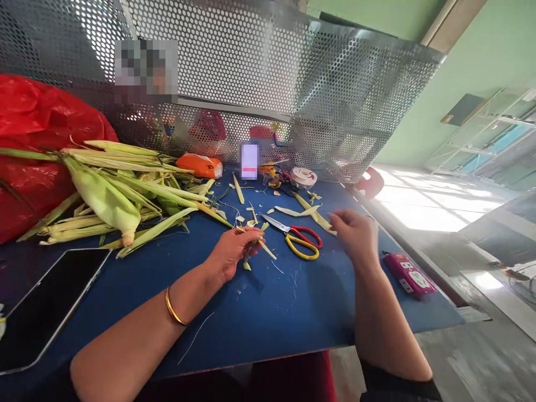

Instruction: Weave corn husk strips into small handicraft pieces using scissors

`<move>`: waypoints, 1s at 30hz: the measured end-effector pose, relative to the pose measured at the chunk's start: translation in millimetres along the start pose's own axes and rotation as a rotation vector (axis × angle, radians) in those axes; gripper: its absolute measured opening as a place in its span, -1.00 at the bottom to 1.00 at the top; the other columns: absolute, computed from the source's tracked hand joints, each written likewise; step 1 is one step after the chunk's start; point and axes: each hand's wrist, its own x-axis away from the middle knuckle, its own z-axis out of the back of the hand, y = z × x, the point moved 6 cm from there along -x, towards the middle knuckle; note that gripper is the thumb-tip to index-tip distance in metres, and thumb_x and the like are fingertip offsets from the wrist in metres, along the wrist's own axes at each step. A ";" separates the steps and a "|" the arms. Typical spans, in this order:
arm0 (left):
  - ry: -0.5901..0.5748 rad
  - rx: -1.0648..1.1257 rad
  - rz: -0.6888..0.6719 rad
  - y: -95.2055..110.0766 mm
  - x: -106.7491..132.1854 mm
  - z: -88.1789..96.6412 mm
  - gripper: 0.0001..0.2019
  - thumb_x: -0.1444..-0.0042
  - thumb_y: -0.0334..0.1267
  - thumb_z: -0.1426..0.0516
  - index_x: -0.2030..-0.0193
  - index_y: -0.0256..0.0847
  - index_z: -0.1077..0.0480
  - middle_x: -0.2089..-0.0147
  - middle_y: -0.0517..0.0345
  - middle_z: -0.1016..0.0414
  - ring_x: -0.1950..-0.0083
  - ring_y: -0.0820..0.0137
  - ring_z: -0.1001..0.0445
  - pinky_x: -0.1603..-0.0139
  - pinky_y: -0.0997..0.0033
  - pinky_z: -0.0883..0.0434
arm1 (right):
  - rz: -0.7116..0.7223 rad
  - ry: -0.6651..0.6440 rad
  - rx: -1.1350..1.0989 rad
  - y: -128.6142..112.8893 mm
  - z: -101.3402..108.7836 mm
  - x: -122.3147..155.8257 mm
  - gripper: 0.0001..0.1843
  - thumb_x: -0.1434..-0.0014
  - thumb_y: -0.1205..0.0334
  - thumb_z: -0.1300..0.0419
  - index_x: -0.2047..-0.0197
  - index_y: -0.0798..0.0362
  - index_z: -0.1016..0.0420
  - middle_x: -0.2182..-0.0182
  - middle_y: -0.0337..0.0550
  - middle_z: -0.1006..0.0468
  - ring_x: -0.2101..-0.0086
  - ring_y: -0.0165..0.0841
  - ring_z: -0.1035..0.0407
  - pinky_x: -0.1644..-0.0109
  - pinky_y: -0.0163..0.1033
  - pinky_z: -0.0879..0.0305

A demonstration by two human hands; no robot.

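Note:
My left hand (240,248), with a gold bangle at the wrist, pinches a small bundle of corn husk strips (267,249) above the blue table. Raised to the right, my right hand (358,234) has its fingers pressed together. Whatever is between those fingertips, if anything, is too small to make out. Scissors (299,237) with one red and one yellow handle lie between the hands, blades toward the back left. Behind the right hand's fingertips rests a long pale husk strip (322,219). Thin white thread (196,336) lies near the table's front edge.
A heap of corn husks (138,190) lies at left beside a red plastic bag (42,134). Nearby are a large black-screened tablet (54,304), an orange packet (199,166), a phone standing upright (250,159), a tape roll (304,177) and a magenta packet (409,273). Perforated metal panels (234,56) stand behind.

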 end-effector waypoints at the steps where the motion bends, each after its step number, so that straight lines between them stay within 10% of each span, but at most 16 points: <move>1: -0.002 0.023 0.011 -0.6 0.7 -0.2 -0.82 0.17 -0.29 -0.34 0.38 -0.27 -0.51 0.40 0.14 -0.54 0.39 0.48 -0.47 0.33 0.48 -0.37 | -0.052 0.037 0.172 11.9 11.1 0.6 -0.65 -0.11 -0.01 -0.14 0.29 0.04 -0.63 0.47 -0.07 -0.59 0.40 -0.21 -0.44 0.33 -0.17 -0.20; 4: -0.017 0.054 0.031 -2.9 1.8 -1.5 -0.82 0.16 -0.31 -0.33 0.37 -0.29 -0.51 0.41 0.15 -0.53 0.41 0.49 -0.47 0.35 0.49 -0.37 | -0.210 -0.037 0.542 49.2 23.3 7.0 -0.62 -0.15 -0.07 -0.11 0.28 -0.03 -0.67 0.36 0.08 -0.62 0.30 -0.06 -0.47 0.35 -0.10 -0.18; 15: -0.093 0.042 0.035 -6.9 1.9 -4.7 -0.85 0.15 -0.32 -0.32 0.39 -0.27 -0.51 0.41 0.12 -0.54 0.42 0.49 -0.47 0.40 0.53 -0.36 | -0.327 -0.038 0.560 106.0 3.7 13.9 -0.73 -0.04 0.25 -0.11 0.35 0.07 -0.66 0.34 0.17 -0.63 0.32 -0.05 -0.50 0.39 -0.15 -0.21; 24: -0.346 0.056 0.207 -21.7 10.3 -21.7 -0.89 0.07 -0.36 -0.29 0.36 -0.31 -0.53 0.20 0.03 -0.62 0.40 0.55 -0.49 0.47 0.62 -0.35 | 0.046 -0.116 0.213 26.9 -22.1 63.5 -0.76 -0.15 0.06 -0.06 0.34 -0.01 -0.48 0.41 -0.20 -0.56 0.41 -0.32 -0.38 0.33 -0.28 -0.23; 30: -0.427 0.163 0.386 -30.5 11.5 -24.7 -0.98 0.02 -0.46 -0.24 0.40 -0.35 -0.48 0.26 -0.02 -0.64 0.47 0.52 -0.52 0.55 0.66 -0.37 | 0.443 -0.233 0.063 -47.4 -57.7 115.5 -0.81 -0.25 0.29 -0.02 0.33 0.00 -0.43 0.36 -0.16 -0.55 0.41 -0.33 -0.41 0.35 -0.29 -0.21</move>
